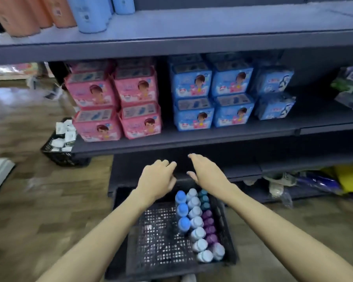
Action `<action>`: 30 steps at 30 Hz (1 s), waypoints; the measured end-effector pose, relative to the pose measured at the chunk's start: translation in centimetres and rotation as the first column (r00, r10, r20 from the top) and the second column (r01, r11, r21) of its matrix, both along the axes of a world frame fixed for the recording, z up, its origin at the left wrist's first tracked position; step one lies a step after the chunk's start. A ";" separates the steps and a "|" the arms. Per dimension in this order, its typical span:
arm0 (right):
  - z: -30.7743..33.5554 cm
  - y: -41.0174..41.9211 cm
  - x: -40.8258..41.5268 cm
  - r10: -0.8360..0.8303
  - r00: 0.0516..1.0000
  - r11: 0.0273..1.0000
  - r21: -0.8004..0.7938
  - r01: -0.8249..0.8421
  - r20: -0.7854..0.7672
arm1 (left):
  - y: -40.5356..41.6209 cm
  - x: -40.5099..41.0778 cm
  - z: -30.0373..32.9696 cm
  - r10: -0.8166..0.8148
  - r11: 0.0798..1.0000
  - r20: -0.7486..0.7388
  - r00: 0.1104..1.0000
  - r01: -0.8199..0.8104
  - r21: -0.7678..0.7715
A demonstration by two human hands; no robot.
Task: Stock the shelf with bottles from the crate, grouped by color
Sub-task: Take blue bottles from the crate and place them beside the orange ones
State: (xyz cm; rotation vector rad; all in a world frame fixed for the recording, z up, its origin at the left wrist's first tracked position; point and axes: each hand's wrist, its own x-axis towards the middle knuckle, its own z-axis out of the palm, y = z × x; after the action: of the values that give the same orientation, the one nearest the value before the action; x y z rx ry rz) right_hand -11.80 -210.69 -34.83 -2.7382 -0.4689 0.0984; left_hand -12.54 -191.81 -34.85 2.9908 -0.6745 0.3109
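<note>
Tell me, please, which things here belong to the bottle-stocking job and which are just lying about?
Belong to the job:
- black crate
- bottles in it, capped bright blue, pale blue, teal, purple
- top shelf with orange and blue bottles
- left hand, right hand, both empty

Lying about:
- pink packs
- blue packs
- basket of white packets

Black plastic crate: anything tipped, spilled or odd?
Mostly tidy. In the black plastic crate, bottles stand in rows by cap colour, but the pale-blue-capped bottles nearest the camera look tilted. No spill visible. Left hand and right hand hold nothing.
</note>
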 end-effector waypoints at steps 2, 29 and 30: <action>-2.5 -0.3 -0.9 -0.020 0.997 1.000 -0.016 0.019 -0.070 | 0.0 -1.2 -2.9 0.021 1.000 -0.095 0.995 -0.022 -0.014; -25.0 2.5 -6.7 -0.184 0.771 0.976 -0.206 0.069 -0.610 | 0.8 -8.8 -16.5 0.191 0.978 -0.613 0.767 -0.204 0.050; -25.8 2.6 -6.7 -0.187 0.763 0.975 -0.212 0.067 -0.619 | 1.0 -8.7 -16.9 0.197 0.977 -0.614 0.765 -0.208 0.053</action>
State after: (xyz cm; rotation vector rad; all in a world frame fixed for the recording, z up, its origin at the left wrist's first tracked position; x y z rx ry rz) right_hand -18.47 -208.09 -60.63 -2.6611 -0.0736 1.0457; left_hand -21.25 -190.79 -51.72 2.8642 -0.2674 -0.6393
